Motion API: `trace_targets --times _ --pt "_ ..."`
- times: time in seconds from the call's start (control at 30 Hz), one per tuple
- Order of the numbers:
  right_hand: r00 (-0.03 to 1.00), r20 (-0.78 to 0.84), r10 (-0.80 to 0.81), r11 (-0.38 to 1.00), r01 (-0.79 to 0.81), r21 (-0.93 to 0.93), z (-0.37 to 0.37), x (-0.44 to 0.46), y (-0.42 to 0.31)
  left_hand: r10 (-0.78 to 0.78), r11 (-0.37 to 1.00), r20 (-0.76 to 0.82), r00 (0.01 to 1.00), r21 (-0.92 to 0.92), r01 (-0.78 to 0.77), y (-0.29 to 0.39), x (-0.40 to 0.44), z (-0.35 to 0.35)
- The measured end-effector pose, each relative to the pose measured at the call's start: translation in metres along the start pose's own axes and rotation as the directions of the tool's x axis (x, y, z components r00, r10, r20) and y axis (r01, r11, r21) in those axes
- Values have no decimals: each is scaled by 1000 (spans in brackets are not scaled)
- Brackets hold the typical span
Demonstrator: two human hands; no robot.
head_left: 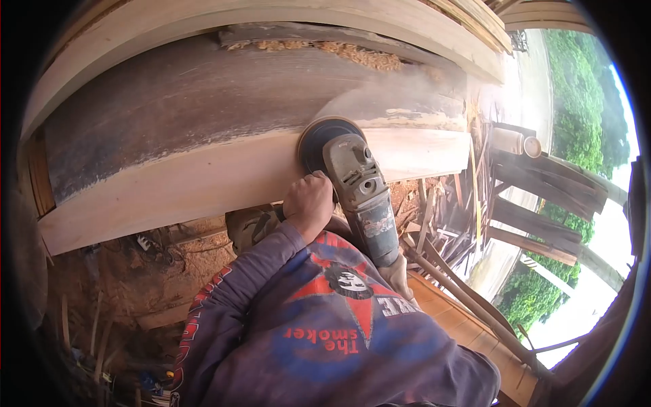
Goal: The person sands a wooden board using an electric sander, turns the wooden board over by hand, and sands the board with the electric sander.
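Observation:
An angle grinder with a dark round disc lies across the front edge of a wooden plank. The disc meets the wood where the pale strip borders the dark, weathered surface. Pale dust blurs the area beyond it. My left hand is closed in a fist at the side of the tool's head, around a side handle it mostly hides. At the rear end of the grinder's body, my right hand wraps the housing; most of its fingers are out of sight.
Wood shavings lie along the plank's far edge, beside pale stacked boards. Scrap sticks are heaped to the right. Dark planks and a pale cylindrical container stand beyond. Sawdust covers the ground below.

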State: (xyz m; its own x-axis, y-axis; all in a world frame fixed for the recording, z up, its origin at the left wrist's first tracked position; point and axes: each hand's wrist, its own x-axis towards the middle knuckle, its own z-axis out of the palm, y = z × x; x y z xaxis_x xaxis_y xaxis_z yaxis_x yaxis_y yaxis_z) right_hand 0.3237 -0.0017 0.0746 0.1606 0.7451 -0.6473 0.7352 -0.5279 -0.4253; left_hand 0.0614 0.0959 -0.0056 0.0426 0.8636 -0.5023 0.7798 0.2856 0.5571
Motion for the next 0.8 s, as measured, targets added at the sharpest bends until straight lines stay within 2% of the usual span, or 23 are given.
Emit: trace_targets --times 0.17,0.23,0.33,0.4,0.5,0.6,0.8 --pt "995 -46 84 994 -81 68 -53 37 74 63 996 9 998 70 -64 81 43 31" --pt "997 -37 64 995 -61 73 -79 50 98 87 993 5 996 79 -87 112 57 46" --pt "994 -77 79 997 -81 -14 -115 63 113 128 988 10 992 84 -129 151 74 65" --pt "993 -92 79 997 -77 30 -136 72 116 220 968 -70 973 135 -210 179 87 79" --pt "987 -130 90 995 -82 61 -161 89 140 225 963 -81 971 173 -209 215 110 94" --pt "989 -110 101 994 -96 58 -179 104 152 211 970 17 977 119 -212 244 131 96" --pt "964 -122 236 966 -218 139 -218 120 164 342 931 -3 940 134 -339 305 166 132"
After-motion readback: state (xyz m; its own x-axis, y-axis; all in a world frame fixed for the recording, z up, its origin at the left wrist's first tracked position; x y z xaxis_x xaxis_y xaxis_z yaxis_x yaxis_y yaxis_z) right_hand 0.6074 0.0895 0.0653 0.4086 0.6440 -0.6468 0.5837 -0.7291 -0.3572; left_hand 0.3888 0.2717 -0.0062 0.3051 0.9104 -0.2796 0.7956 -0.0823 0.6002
